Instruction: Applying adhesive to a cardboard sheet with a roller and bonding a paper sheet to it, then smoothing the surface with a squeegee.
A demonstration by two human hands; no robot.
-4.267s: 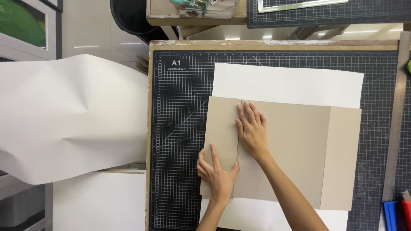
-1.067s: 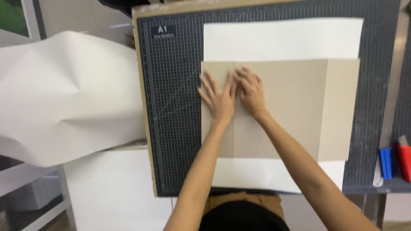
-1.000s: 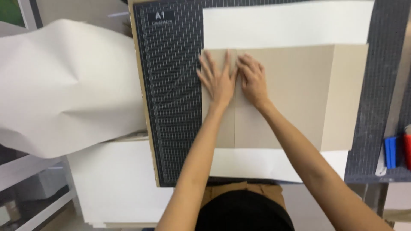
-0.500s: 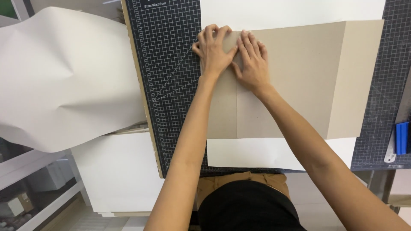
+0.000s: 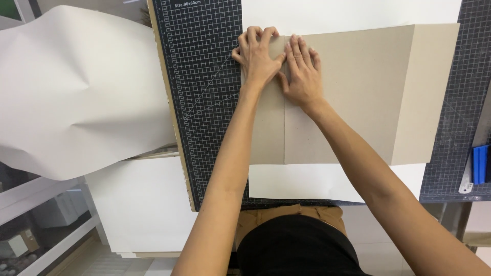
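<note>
Both hands press flat, fingers spread, on the grey board [image 5: 353, 92] — left hand [image 5: 258, 53] at its far left corner, right hand [image 5: 302, 71] just beside — over white paper [image 5: 327, 181] on the cutting mat [image 5: 204, 102].

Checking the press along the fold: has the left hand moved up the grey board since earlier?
Yes. The left hand moved from the grey board's near edge to its far-left corner.

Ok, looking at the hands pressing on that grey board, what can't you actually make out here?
Head view only:
- Far edge of the white sheet: cut off by the frame's top.
- Grey board under the left hand and right hand: hidden by them.
- Blue tool: cut off at the right edge.
- Cutting mat centre: covered by sheet and board.
</note>
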